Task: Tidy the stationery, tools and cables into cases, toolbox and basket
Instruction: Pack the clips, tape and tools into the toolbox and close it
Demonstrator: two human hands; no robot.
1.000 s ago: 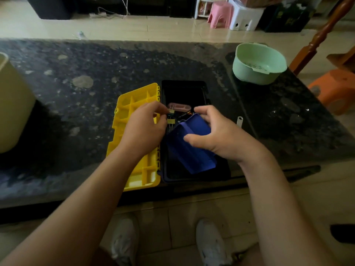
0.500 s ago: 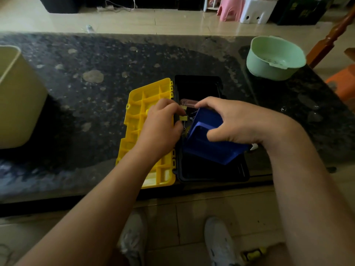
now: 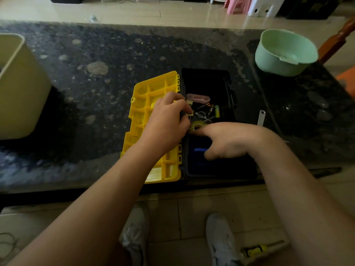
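An open toolbox sits at the counter's front edge, its black base point(image 3: 230, 89) to the right of the flung-back yellow lid point(image 3: 151, 89). My left hand point(image 3: 167, 121) reaches over the hinge and pinches a yellow binder clip point(image 3: 189, 112). My right hand point(image 3: 228, 141) is low inside the base, holding a blue box point(image 3: 199, 150) that lies in the near half. Its forefinger reaches a tape roll point(image 3: 196, 127). Further in lie a pink case point(image 3: 198, 97), white cable ties point(image 3: 203, 115) and a green cylinder point(image 3: 217, 111).
A mint-green bowl point(image 3: 284, 52) stands at the back right and a cream bin point(image 3: 21, 87) at the left edge. A white tube point(image 3: 261, 117) lies right of the toolbox. A yellow screwdriver point(image 3: 263, 247) lies on the floor by my shoes.
My right hand has lowered the blue box from a tilted position above the toolbox down into its near half. My left hand has stayed at the binder clips.
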